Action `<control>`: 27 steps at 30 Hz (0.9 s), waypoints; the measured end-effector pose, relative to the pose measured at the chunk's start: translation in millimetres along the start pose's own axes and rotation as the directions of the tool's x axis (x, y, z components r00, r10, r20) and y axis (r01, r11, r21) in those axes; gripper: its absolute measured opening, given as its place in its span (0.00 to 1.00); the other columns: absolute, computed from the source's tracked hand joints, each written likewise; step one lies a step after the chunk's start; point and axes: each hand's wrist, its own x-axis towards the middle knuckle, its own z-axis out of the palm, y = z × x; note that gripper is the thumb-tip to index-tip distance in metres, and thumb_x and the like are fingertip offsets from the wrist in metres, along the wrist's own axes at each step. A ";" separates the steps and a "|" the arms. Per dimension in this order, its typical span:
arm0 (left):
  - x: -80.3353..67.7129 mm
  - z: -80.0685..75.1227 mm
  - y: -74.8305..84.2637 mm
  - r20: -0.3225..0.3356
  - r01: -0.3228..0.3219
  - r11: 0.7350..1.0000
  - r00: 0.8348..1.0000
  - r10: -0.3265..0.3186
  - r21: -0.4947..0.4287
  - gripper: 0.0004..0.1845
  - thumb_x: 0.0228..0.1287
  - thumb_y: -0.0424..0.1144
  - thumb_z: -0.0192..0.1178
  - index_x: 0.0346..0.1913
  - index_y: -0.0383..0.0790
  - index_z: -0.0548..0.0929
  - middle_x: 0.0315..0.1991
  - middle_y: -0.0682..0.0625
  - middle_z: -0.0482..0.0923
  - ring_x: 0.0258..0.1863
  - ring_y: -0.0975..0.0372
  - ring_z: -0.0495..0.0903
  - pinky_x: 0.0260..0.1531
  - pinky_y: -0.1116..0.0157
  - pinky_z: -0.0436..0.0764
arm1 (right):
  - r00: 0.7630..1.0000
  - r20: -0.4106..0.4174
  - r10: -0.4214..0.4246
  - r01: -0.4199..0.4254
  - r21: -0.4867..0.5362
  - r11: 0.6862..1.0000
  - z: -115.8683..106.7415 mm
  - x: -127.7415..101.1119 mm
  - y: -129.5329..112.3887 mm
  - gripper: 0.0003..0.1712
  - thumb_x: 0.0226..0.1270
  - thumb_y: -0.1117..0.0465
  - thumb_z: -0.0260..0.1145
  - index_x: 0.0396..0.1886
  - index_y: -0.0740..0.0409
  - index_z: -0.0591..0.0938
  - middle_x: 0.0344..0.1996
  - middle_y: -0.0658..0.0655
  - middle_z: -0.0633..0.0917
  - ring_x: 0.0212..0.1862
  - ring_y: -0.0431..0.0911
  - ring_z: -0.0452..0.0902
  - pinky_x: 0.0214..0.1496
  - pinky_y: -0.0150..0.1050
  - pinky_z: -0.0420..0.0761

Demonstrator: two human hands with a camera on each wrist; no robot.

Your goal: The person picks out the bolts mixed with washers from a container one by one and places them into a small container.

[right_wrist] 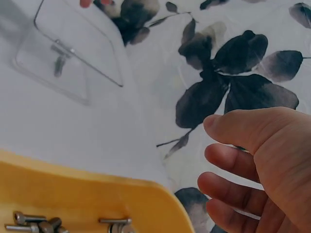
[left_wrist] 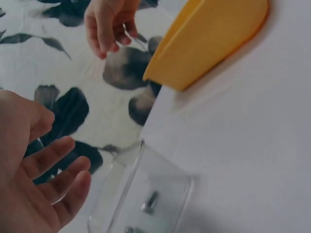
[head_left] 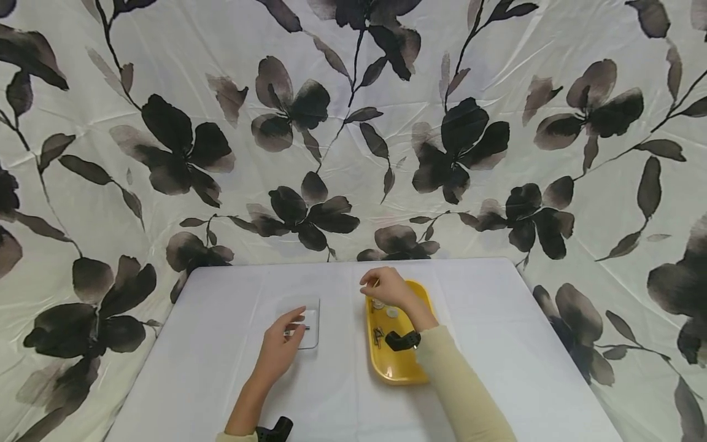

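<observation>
My left hand (head_left: 280, 347) hovers over the near-left side of a clear plastic box (head_left: 315, 337). Its fingers are spread and loosely bent in the left wrist view, with nothing between them. A few metal bolts (left_wrist: 150, 202) lie on the box floor. Above the far end of a yellow tray (head_left: 400, 370) is my right hand (head_left: 388, 288). In the right wrist view its thumb and fingers (right_wrist: 228, 187) stand apart, holding nothing. Inside the tray are several metal bolts (right_wrist: 31, 222) and a pale round piece (head_left: 391, 312); my right forearm hides part of the tray.
A white-covered table (head_left: 342, 393) bears the box on the left and the tray on the right, with a gap between them. A floral cloth (head_left: 386, 159) hangs behind the table's far edge and along its sides.
</observation>
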 end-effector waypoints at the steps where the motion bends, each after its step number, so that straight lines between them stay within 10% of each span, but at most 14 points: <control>1: 0.6 3.3 2.5 0.019 0.013 1.000 1.000 -0.013 -0.015 0.20 0.71 0.35 0.57 0.64 0.45 0.75 0.52 0.49 0.79 0.49 0.59 0.78 0.44 0.59 0.80 | 1.000 -0.001 0.000 0.000 -0.001 1.000 0.2 -1.1 1.1 0.08 0.62 0.61 0.71 0.39 0.59 0.87 0.27 0.48 0.82 0.30 0.42 0.76 0.33 0.34 0.80; 15: -0.1 50.1 15.3 0.232 0.131 0.980 0.968 -0.095 -0.147 0.22 0.70 0.40 0.58 0.65 0.48 0.74 0.54 0.46 0.78 0.47 0.54 0.81 0.41 0.59 0.82 | 0.997 -0.036 0.063 -0.063 0.020 0.998 8.2 -19.0 31.2 0.07 0.62 0.63 0.70 0.39 0.61 0.87 0.28 0.49 0.82 0.31 0.43 0.75 0.35 0.37 0.79; 27: -7.7 91.5 8.0 0.424 0.320 0.873 0.893 -0.149 -0.368 0.39 0.65 0.42 0.64 0.75 0.42 0.58 0.66 0.32 0.64 0.49 0.50 0.81 0.40 0.59 0.85 | 0.993 -0.014 0.120 -0.119 0.073 0.990 18.1 -23.5 54.4 0.07 0.62 0.64 0.71 0.37 0.63 0.86 0.25 0.51 0.81 0.27 0.44 0.76 0.28 0.34 0.80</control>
